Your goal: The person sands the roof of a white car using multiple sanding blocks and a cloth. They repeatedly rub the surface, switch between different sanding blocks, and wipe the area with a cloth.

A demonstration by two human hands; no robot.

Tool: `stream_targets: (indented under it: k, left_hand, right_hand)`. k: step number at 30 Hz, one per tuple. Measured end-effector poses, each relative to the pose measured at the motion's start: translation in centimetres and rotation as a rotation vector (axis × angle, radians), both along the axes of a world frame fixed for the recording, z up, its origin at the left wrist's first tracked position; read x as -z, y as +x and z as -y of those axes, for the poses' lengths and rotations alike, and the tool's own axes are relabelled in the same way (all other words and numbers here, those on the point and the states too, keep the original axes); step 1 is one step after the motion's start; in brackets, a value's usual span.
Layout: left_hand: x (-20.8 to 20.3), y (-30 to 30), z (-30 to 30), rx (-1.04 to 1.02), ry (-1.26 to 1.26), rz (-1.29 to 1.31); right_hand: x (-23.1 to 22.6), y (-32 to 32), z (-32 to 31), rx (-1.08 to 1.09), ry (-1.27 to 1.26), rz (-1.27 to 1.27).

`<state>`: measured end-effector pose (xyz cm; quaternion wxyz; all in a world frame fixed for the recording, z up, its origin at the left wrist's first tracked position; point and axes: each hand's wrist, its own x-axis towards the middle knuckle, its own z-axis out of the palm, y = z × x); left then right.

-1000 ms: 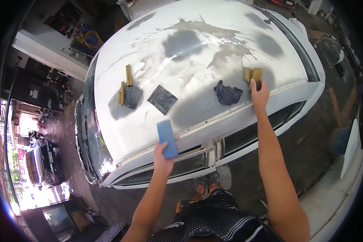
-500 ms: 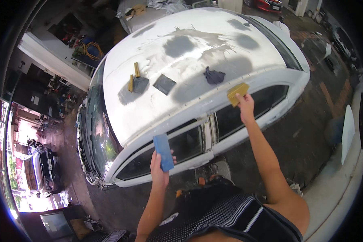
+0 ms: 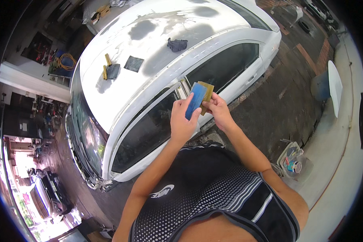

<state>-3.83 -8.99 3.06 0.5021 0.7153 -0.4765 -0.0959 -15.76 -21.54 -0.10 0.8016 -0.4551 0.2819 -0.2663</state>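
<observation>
In front of the car's side windows, my left hand (image 3: 182,123) grips a flat blue sanding block (image 3: 194,101) with its fingers round the edges. My right hand (image 3: 221,112) pinches a yellow-brown piece of sandpaper (image 3: 208,91), which lies against the block's right side and partly behind it. Both are held up off the white car (image 3: 157,86). On its roof rest a crumpled dark cloth (image 3: 177,44), a dark grey square sheet (image 3: 133,63), and another dark sheet (image 3: 113,71) beside two narrow yellow pieces (image 3: 107,60).
Grey sanded patches mark the roof. At the right, a white panel (image 3: 335,88) stands near the wall, by a bluish drum (image 3: 320,86). A tray (image 3: 291,161) with a can sits low to my right. A dark vehicle (image 3: 48,193) stands far left.
My right hand has brought the sandpaper down from the roof edge to the block. The left hand has moved up and right with the block. The view has shifted right and down.
</observation>
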Motion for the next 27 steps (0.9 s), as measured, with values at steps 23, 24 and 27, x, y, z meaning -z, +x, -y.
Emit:
stream_targets:
  k: [23,24,27]
  left_hand:
    - [1.6,-2.0,-1.5,-0.032,-0.055,0.23]
    - [1.3,-1.9,-1.9,-0.011,-0.081,0.185]
    - [2.6,-0.3,-2.9,-0.037,-0.157,-0.135]
  right_hand:
    - [-1.3,-1.1,-4.4,0.117,-0.071,-0.011]
    - [-1.2,-0.9,-4.5,0.127,-0.096,-0.019]
    - [-1.9,-0.6,-4.0,0.033,-0.063,-0.021]
